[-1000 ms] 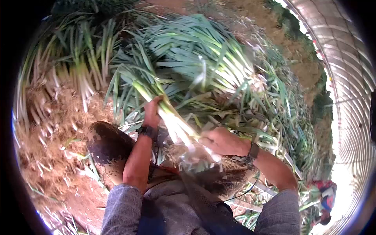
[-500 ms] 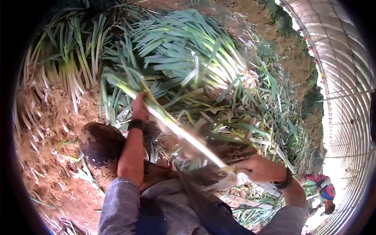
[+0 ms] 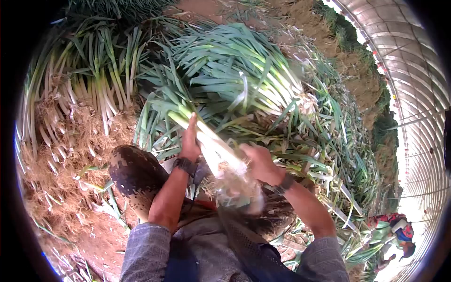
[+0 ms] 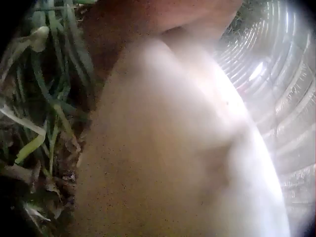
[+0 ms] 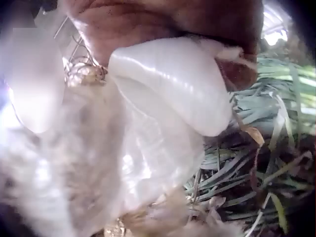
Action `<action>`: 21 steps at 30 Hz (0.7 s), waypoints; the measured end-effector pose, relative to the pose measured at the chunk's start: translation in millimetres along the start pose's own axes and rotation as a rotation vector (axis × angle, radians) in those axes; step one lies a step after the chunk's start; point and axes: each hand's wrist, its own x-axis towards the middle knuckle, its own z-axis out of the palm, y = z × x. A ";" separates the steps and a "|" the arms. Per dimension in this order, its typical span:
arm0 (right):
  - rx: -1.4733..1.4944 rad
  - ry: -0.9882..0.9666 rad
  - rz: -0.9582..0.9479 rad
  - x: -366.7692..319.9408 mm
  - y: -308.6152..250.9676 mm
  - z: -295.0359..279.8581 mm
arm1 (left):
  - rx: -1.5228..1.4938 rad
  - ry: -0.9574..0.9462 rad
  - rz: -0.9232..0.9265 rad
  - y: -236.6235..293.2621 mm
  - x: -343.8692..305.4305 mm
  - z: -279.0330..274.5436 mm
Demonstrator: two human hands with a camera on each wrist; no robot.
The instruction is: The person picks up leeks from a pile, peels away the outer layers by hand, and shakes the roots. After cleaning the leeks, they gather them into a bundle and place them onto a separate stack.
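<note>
My left hand grips several leeks around their stalks, green leaves up and left, white root ends down and right. In the left wrist view, pale stalks fill the middle below the hand. Beside the white ends, my right hand has its fingers curled. The right wrist view shows a pale, shiny leek skin pinched under that hand. Below the stalks, the roots and something whitish are blurred.
A heap of leeks lies ahead. Rooted leeks spread over soil at the left. Loose leaves and peelings cover the right side. Another person is at the far lower right, beside the ribbed plastic wall.
My right hand has come back from the lower right, where it had drawn pale skin along the stalk, to beside the white ends. My left hand still grips the leeks.
</note>
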 end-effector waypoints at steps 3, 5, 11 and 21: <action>-0.068 -0.112 -0.039 23.8 -1.1 16.3 | 0.069 -0.003 -0.037 7.1 -11.6 4.9; -0.108 -0.036 -0.217 27.8 0.2 25.3 | 0.085 -0.019 -0.041 13.1 -14.4 7.6; 0.368 -0.389 -0.021 -73.8 -57.9 -26.4 | 0.119 0.169 0.135 28.2 37.0 -40.2; -0.640 0.239 0.490 -189.2 41.3 -172.5 | 0.680 -0.057 0.515 5.0 67.3 -80.1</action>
